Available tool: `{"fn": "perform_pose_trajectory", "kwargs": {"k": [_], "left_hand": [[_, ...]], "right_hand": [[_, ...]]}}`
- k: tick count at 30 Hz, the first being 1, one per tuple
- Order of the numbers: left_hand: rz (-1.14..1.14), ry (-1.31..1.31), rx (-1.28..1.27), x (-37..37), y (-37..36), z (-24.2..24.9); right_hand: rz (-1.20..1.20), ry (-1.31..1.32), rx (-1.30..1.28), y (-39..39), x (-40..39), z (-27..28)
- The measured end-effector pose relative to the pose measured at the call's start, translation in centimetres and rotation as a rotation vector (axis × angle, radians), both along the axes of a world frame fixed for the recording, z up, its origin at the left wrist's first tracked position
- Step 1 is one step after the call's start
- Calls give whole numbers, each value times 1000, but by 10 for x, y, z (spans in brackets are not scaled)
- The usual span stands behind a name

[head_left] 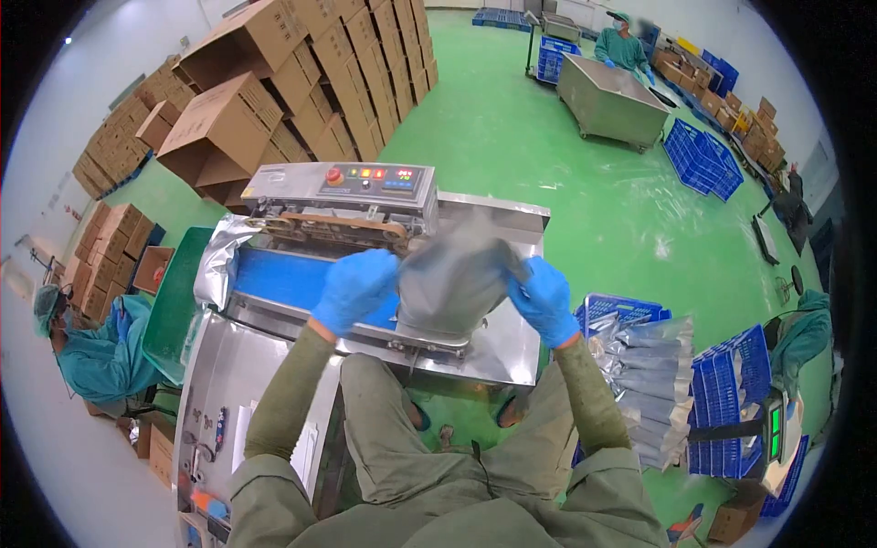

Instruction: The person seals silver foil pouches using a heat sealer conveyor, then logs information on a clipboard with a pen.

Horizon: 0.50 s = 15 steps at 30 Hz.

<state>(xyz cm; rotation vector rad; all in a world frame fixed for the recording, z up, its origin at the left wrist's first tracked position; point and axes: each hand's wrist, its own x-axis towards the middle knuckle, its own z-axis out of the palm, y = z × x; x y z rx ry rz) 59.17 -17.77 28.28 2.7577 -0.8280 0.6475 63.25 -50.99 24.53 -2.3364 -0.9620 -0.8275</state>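
Between my gloved hands a silver foil pouch (448, 285) is held up in front of a band sealing machine (384, 187), its top blurred by motion. My right hand (543, 301), in a blue glove, pinches the pouch's right edge. My left hand (356, 290), also blue-gloved, is closed at the pouch's left side, over the blue conveyor belt (283, 277); its fingertips are partly hidden. Another foil pouch (222, 260) hangs at the belt's left end, beside a green bin (174, 315).
At my right, a blue crate (621, 306) holds several foil pouches (649, 384). A scale with a green display (776, 432) stands beyond. Stacked cartons (311, 78) rise behind the machine. A co-worker (100, 352) sits at left; another person stands by a steel cart (612, 100).
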Motion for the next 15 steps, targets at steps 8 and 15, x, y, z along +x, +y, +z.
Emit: {"fn": "perform_pose_trajectory", "kwargs": {"k": [8,15], "left_hand": [[271,110,-1170,-15,-53,-35],[406,464,-1085,64,-21,-137]], "right_hand": [[-37,324,773,23,-33,-10],[-133,858,1106,45,14,-47]]}}
